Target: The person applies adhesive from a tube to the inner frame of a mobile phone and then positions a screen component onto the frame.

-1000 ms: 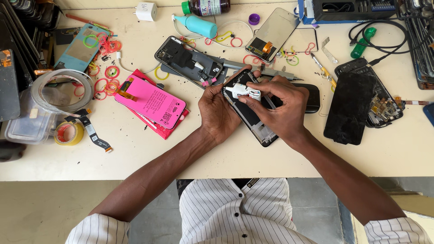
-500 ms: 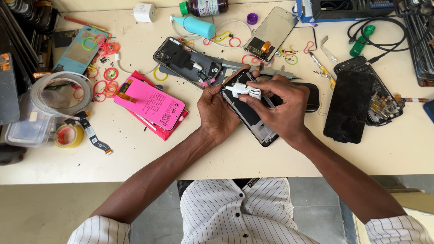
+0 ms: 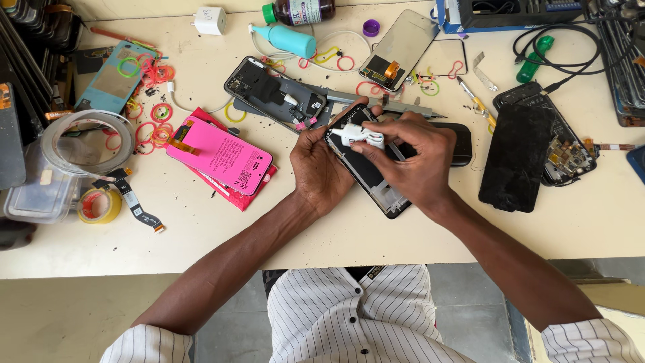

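Item: opened smartphone frame [image 3: 376, 176], dark, lying slantwise near the front edge of the cream workbench [image 3: 416, 242], about midway along it.

Left hand [image 3: 321, 168]: closed around the frame's left side and upper end, thumb on top. Keep this grip firm so the frame does not pivot.

Right hand [image 3: 416, 161]: fingers pinched on a small white tool [image 3: 359, 135], seemingly a little bottle or applicator, pressed at the frame's upper end. What its tip touches is hidden, so work slowly and keep the contact point in sight.

Nearby: pink-backed screen panel [image 3: 218, 156] to the left; second opened phone [image 3: 275, 91] just behind; cracked black display [image 3: 516, 158] to the right; loose rubber bands [image 3: 154, 128]. Keep your wrists off these parts.
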